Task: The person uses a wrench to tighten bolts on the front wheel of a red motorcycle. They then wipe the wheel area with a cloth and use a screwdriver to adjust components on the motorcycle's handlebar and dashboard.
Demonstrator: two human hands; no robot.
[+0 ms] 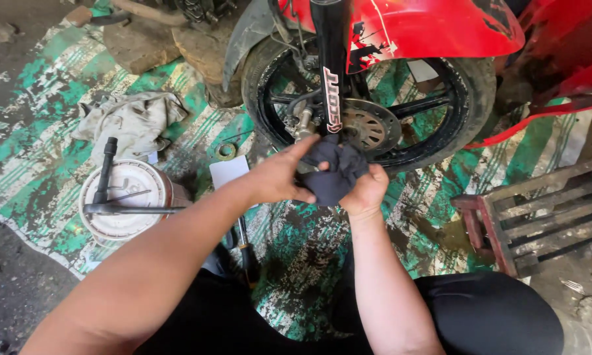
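Both my hands are wrapped around a dark cloth (334, 172) just in front of a motorcycle front wheel (375, 98). My left hand (279, 176) grips the cloth from the left, fingers stretched over its top. My right hand (367, 190) clasps it from below and the right. The wheel has a black tyre, black spokes and a brake disc (368, 128). A black fork leg (331, 66) runs down to the hub beneath a red fender (434, 26).
A white bucket lid (126, 197) with a black T-handle wrench (109, 190) lies at the left, a dirty pale rag (132, 118) behind it. A small white card (229, 172) lies on the green and white mat (40, 151). A low wooden stool (539, 217) stands right.
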